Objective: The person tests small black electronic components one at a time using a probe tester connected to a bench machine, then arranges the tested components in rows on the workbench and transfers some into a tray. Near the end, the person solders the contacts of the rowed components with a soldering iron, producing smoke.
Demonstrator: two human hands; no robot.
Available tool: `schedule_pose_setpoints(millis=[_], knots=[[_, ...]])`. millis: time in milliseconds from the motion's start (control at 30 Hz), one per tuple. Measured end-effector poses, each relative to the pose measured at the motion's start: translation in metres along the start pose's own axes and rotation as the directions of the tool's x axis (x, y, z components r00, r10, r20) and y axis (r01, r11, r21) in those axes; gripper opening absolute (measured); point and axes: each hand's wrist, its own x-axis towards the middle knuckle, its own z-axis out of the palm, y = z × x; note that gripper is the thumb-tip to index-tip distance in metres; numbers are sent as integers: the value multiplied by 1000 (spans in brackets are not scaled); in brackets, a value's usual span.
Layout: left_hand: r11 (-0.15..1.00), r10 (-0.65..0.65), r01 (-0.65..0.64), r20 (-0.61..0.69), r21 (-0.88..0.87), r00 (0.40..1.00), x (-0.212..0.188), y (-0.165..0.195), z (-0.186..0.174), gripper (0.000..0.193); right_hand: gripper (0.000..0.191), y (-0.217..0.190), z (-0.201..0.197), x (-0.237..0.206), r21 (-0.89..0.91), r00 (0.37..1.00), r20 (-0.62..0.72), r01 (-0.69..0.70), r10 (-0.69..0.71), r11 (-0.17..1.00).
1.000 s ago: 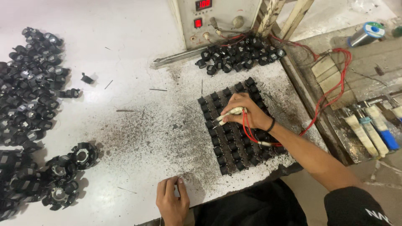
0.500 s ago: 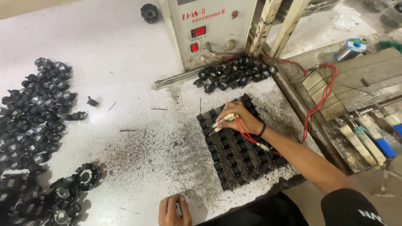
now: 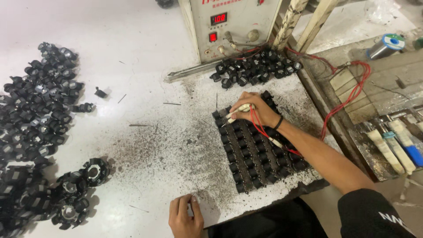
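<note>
My right hand (image 3: pixel 255 110) grips a pair of white-tipped test probes (image 3: pixel 235 112) with red wires (image 3: pixel 264 132) trailing back along my forearm. The probe tips touch the upper left corner of a black grid block of small parts (image 3: pixel 255 154) lying on the white table. My left hand (image 3: pixel 184 216) rests flat on the near table edge, fingers together, holding nothing. A grey meter box (image 3: pixel 229 26) with a red number display stands behind the block.
A large heap of black round parts (image 3: pixel 37 105) covers the table's left side, with ring-shaped clusters (image 3: pixel 75 194) nearer me. More black parts (image 3: pixel 255 70) lie by the box. Dark dust speckles the table. Tubes (image 3: pixel 396 145) and a solder spool (image 3: pixel 385 44) sit on the right bench.
My right hand with the probes has shifted slightly toward the block's upper left corner. The view has tilted down and nearer; my left hand stays at the table edge.
</note>
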Motion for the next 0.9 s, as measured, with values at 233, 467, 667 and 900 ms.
schedule_pose_setpoints(millis=[233, 467, 667, 900], knots=[[997, -69, 67, 70, 39, 995, -2, -7, 4, 2, 21, -3, -4, -1, -101, 997, 31, 69, -66, 993], [982, -49, 53, -25, 181, 999, -13, -3, 4, 14, 23, -3, -16, 19, -114, 997, -3, 77, -78, 991], [974, 93, -78, -62, 213, 994, -32, -48, 23, 21, 23, 17, -6, 26, -17, 999, 1, 50, -50, 999], [967, -17, 4, 48, 256, 999, -48, -87, 41, 15, 23, 18, -12, 21, -73, 991, 16, 136, -136, 988]])
